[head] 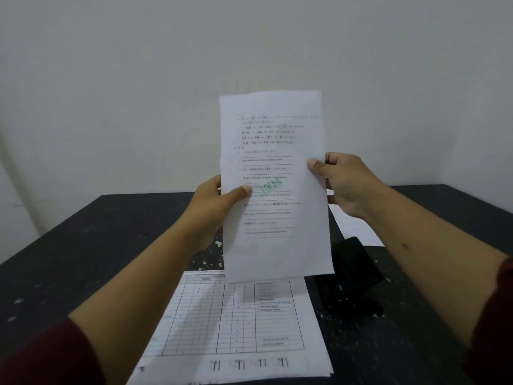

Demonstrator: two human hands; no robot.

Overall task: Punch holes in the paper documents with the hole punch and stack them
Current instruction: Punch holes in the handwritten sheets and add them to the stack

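Left hand (219,202) and right hand (342,180) each pinch a side edge of a white printed paper sheet (273,173), held upright above the dark speckled table (97,245). No holes visible in it; likely unpunched. Black metal hole punch (352,276) sits idle at right. White table-form stack (236,323) lies below. Text and green stamp illegible.
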